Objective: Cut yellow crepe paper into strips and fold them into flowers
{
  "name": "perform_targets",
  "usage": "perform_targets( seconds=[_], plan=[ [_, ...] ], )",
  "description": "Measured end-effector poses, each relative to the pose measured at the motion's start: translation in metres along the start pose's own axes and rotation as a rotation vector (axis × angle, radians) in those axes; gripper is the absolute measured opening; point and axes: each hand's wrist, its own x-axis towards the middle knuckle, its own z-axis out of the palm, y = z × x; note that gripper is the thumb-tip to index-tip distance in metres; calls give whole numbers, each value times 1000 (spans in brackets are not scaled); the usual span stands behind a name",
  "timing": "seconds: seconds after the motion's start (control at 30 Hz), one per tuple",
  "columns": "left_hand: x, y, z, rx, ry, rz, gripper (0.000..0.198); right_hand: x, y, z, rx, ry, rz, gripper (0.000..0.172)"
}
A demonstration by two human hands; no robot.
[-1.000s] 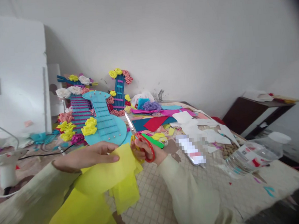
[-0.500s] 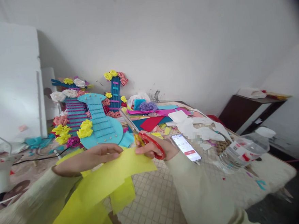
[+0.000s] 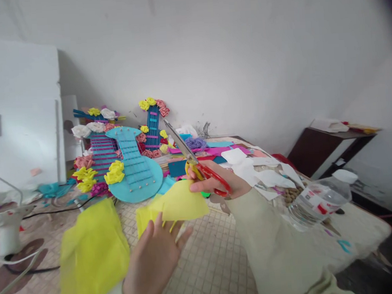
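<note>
right hand (image 3: 220,184) grasping red scissors (image 3: 197,162), blades pointing far-left; left hand (image 3: 153,262) released, fingers spread, just below yellow paper piece (image 3: 183,204).

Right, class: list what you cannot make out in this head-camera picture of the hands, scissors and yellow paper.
Head view, whether the left hand grips the yellow paper piece: only the hand's back shows.
Head view, scissors handles: partly covered by the right hand.
Head view, plastic bottle label print: blurred.
Head view, glue gun: its rear runs off the left edge.
</note>
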Motion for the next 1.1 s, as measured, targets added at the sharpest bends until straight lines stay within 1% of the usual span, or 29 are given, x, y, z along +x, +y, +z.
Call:
perform_targets(
  seconds=[0.07,0.17,0.27,0.33,0.4,0.53,0.6,0.63,0.67,0.73,0.77,0.8,0.83,0.9,0.93,0.97,1.03,1.1],
  plan=[
    [14,9,10,-8,-12,109,20,-2,-5,-2,-20,-7,-16,29],
    [27,25,21,92,6,230,23,-4,-11,-7,-39,10,-42,27],
    [32,34,25,186,-1,341,36,-3,-14,-13,-65,51,-42,25],
    [35,36,22,234,-29,395,46,0,-16,-17,-82,80,-47,24],
    [37,38,15,287,-34,411,48,2,-18,-21,-90,102,-61,23],
    [40,39,3,410,-50,425,37,3,-22,-27,-174,164,-100,23],
    [41,38,4,399,-50,465,33,3,-23,-30,-237,188,-116,23],
    [42,37,6,372,-32,465,31,4,-23,-32,-261,188,-120,23],
    [43,36,9,340,0,444,30,4,-23,-34,-274,180,-120,24],
    [46,34,17,299,67,347,27,7,-21,-36,-262,163,-111,26],
    [47,33,20,294,91,298,27,10,-19,-36,-239,180,-115,27],
    [49,34,23,290,98,266,28,12,-16,-34,-205,233,-131,29],
    [51,35,25,284,91,258,30,15,-12,-31,-162,313,-155,31],
    [55,40,27,269,42,299,33,18,-4,-19,-67,531,-209,33],
    [57,44,28,262,16,333,34,18,0,-11,-23,608,-217,34],
    [59,48,29,259,-5,370,35,16,4,-1,14,649,-192,35],
    [61,57,30,273,-25,449,35,10,13,23,84,555,-121,38],
    [61,66,31,292,-13,516,32,1,22,46,168,388,-65,44]
  ],
)
